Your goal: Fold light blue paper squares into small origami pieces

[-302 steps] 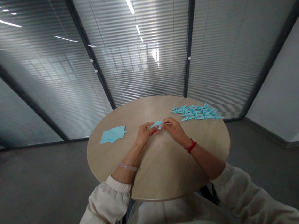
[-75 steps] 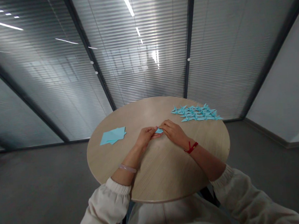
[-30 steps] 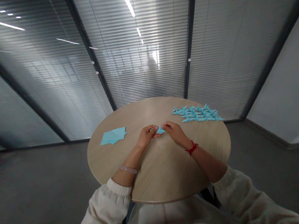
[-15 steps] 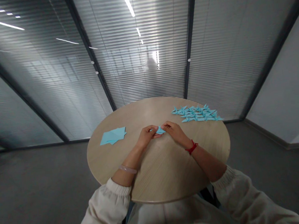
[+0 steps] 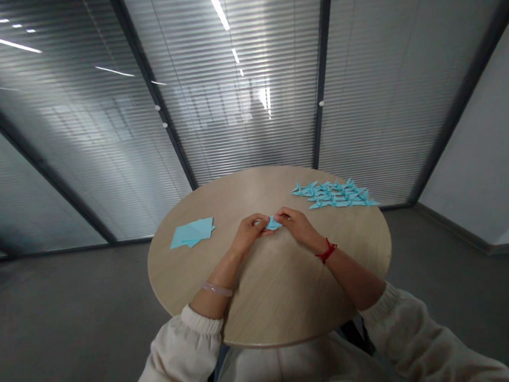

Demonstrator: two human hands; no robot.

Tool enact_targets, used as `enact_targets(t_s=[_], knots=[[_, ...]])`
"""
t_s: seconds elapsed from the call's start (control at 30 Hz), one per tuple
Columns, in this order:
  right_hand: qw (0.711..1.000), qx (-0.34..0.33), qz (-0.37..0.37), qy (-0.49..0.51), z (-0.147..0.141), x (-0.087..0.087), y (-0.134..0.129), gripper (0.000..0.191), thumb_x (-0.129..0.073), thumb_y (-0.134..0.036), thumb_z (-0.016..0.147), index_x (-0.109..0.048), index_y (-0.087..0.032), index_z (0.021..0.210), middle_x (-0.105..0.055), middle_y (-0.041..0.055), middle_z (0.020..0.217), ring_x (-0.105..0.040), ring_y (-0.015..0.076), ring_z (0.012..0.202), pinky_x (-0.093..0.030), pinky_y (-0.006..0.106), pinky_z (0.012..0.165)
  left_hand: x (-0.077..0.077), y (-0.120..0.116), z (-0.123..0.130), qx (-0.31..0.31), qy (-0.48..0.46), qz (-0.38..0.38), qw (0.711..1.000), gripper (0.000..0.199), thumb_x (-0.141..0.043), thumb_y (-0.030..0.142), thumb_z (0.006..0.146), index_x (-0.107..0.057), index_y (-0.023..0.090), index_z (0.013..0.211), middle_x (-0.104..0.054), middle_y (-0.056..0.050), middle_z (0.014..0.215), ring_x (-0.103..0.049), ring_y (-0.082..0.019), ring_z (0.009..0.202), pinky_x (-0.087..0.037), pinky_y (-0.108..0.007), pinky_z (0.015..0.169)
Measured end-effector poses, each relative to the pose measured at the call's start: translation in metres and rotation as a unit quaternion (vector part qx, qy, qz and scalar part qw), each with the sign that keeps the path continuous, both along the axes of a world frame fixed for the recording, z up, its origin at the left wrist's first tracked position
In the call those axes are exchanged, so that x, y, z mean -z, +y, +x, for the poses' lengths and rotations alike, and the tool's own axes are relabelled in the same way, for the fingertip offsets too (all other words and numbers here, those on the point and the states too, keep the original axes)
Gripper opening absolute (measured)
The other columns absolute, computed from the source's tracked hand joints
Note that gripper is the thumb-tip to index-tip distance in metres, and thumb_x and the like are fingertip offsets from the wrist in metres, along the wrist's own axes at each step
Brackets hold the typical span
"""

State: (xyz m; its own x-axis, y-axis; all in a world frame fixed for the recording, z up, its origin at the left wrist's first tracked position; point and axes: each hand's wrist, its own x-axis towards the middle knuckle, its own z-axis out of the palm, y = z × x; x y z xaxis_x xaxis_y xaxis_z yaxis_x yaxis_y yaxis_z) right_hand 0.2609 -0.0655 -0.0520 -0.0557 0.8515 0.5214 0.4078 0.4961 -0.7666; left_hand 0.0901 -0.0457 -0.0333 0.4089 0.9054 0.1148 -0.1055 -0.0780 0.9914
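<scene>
Between my two hands, over the middle of the round table, is a small folded piece of light blue paper (image 5: pixel 273 224). My left hand (image 5: pixel 251 230) pinches its left side, with fingers partly beneath it. The fingertips of my right hand (image 5: pixel 296 223) are closed on its right side. Fingers cover much of the paper, so its exact folds cannot be made out. Flat blue sheets (image 5: pixel 192 232) lie overlapping on the left of the table. At the back right, several folded blue paper cranes (image 5: pixel 337 194) sit close together in rows.
The round wooden table (image 5: pixel 273 308) reaches almost to my body at its near edge. Behind it stand glass panels with blinds (image 5: pixel 254 137) in dark frames. A white wall (image 5: pixel 478 153) is at the right, and grey floor surrounds the table.
</scene>
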Motion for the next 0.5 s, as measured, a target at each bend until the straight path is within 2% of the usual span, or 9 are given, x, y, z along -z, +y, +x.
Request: enact_targets(t_s=[0.27, 0.5], knots=[[1.000, -0.004, 0.007, -0.004, 0.0025, 0.0028, 0.0029, 0.023, -0.053, -0.035, 0.087, -0.063, -0.016, 0.078, -0.062, 0.0009, 0.074, -0.054, 0.0136, 0.069, -0.039, 0.023, 0.066, -0.0011, -0.0025, 0.0002, -0.002, -0.004, 0.000, 1.000, 0.031, -0.077, 0.037, 0.061, -0.067, 0.011, 0.076, -0.062, 0.001, 0.068, -0.060, -0.013, 0.069, -0.053, -0.033, 0.079], [1.000, -0.013, 0.011, -0.015, 0.0051, 0.0053, 0.0060, 0.023, -0.052, -0.035, 0.087, -0.064, -0.017, 0.078, -0.064, 0.0015, 0.075, -0.055, 0.0146, 0.071, -0.040, 0.024, 0.067, -0.0011, 0.0005, -0.0015, 0.016, 0.004, 0.010, 1.000, 0.034, -0.079, 0.040, 0.059, -0.067, 0.012, 0.073, -0.063, 0.001, 0.066, -0.059, -0.013, 0.069, -0.053, -0.032, 0.077]])
